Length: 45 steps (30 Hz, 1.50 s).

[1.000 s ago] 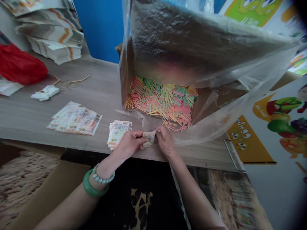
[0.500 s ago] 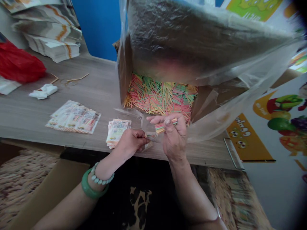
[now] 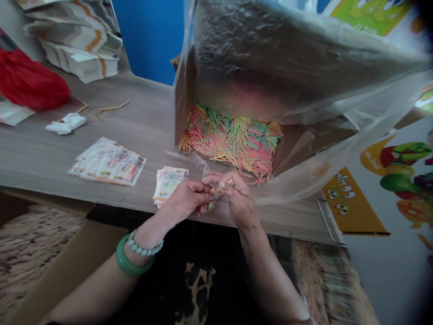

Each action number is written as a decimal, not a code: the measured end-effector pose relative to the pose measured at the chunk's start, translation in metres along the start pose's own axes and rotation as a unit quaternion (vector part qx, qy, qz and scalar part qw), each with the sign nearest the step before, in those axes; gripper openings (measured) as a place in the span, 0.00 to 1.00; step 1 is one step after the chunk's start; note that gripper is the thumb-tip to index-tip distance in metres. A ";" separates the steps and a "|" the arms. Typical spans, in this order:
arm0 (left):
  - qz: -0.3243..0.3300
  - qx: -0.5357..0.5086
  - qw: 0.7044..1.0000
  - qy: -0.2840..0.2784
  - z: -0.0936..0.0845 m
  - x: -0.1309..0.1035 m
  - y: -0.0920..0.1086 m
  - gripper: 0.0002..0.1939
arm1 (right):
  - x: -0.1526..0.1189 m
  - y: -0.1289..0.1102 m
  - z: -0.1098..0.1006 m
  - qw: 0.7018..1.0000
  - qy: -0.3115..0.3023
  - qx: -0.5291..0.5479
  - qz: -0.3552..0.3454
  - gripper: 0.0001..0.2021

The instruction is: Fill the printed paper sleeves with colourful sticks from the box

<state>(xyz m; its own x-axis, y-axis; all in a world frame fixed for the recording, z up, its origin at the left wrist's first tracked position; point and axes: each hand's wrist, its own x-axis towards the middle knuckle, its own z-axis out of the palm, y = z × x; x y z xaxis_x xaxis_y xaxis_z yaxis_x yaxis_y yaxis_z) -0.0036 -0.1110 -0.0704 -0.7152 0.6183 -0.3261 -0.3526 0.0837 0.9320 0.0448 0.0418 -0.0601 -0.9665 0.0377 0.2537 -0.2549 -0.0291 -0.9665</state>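
Observation:
My left hand pinches a small printed packet near the table's front edge. Colored candy sticks are held in the fingers of my right hand, their far ends at the packet's mouth, where the fingers partly hide them. Behind the hands, a box lined with clear plastic holds a heap of pink, green and yellow sticks. A short stack of printed packets lies beside my left hand. Farther left, packets with sticks showing in them are fanned out on the table.
A red plastic bag and a crumpled white tissue lie at the left of the table. Bundled printed sheets are piled at the back left. The plastic liner spills over the table right of my hands.
My right hand has moved down and left to meet my left hand, bringing the sticks to the packet. The view has shifted slightly.

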 end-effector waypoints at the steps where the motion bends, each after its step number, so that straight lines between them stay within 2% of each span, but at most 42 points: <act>1: 0.007 0.003 1.000 -0.008 0.000 0.000 0.000 0.11 | 0.000 0.001 0.000 1.000 -0.009 -0.001 0.009 0.11; 4: 0.057 0.024 0.998 -0.014 0.002 0.001 -0.001 0.12 | 0.002 0.002 -0.001 0.999 -0.019 -0.020 0.029 0.10; 7: 0.150 0.022 0.988 0.035 0.002 0.004 -0.003 0.13 | 0.003 0.002 -0.005 0.997 -0.040 -0.043 0.044 0.10; 9: 0.175 -0.012 0.983 0.053 0.000 0.007 -0.004 0.10 | 0.001 0.003 -0.011 0.996 -0.053 -0.045 0.055 0.10; 12: 0.141 -0.062 0.987 0.049 -0.003 0.009 -0.003 0.11 | -0.002 0.009 -0.019 0.999 -0.010 -0.001 0.053 0.20; 13: 0.132 -0.073 0.987 0.048 -0.003 0.009 -0.002 0.12 | -0.003 0.011 -0.021 0.998 0.002 0.006 0.055 0.21; 17: 0.135 -0.095 0.986 0.040 -0.001 0.007 0.000 0.13 | -0.006 0.017 -0.021 0.996 0.010 -0.052 0.076 0.07; 23: 0.132 -0.145 0.979 0.058 -0.002 0.006 -0.004 0.13 | -0.004 0.017 -0.013 0.994 0.026 -0.096 0.037 0.06; 25: 0.124 -0.157 0.978 0.062 -0.002 0.005 -0.004 0.14 | -0.003 0.021 -0.010 0.991 0.058 -0.109 0.049 0.04; 28: 0.116 -0.155 0.979 0.055 -0.001 0.003 -0.002 0.15 | -0.003 0.028 -0.008 0.987 0.112 -0.094 0.072 0.10; 30: 0.120 -0.139 0.982 0.050 0.000 0.001 0.000 0.15 | -0.004 0.029 -0.006 0.987 0.107 -0.097 0.075 0.11; 33: 0.140 -0.085 0.984 0.072 0.000 -0.006 0.005 0.12 | -0.005 0.025 0.001 0.989 0.081 -0.096 0.077 0.10; 36: 0.207 -0.013 0.970 0.130 -0.007 -0.012 0.012 0.11 | 0.000 0.023 0.012 0.995 0.038 -0.038 0.088 0.07; 39: 0.262 0.041 0.948 0.177 -0.019 -0.018 0.020 0.13 | 0.010 0.025 0.030 0.994 -0.003 0.002 0.107 0.13; 42: 0.256 0.076 0.940 0.213 -0.032 -0.025 0.023 0.10 | 0.021 0.027 0.056 0.994 -0.001 0.012 0.107 0.14; 45: 0.221 0.079 0.937 0.261 -0.046 -0.035 0.023 0.11 | 0.029 0.029 0.080 0.996 0.000 -0.039 0.082 0.13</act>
<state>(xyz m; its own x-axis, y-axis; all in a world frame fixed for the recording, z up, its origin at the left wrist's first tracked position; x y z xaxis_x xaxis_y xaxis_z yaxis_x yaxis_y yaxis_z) -0.0141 -0.1669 -0.0451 -0.9823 0.1572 0.1016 0.1106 0.0493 0.9926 0.0073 -0.0376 -0.0774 -0.9949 0.0392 0.0929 -0.0912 0.0429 -0.9949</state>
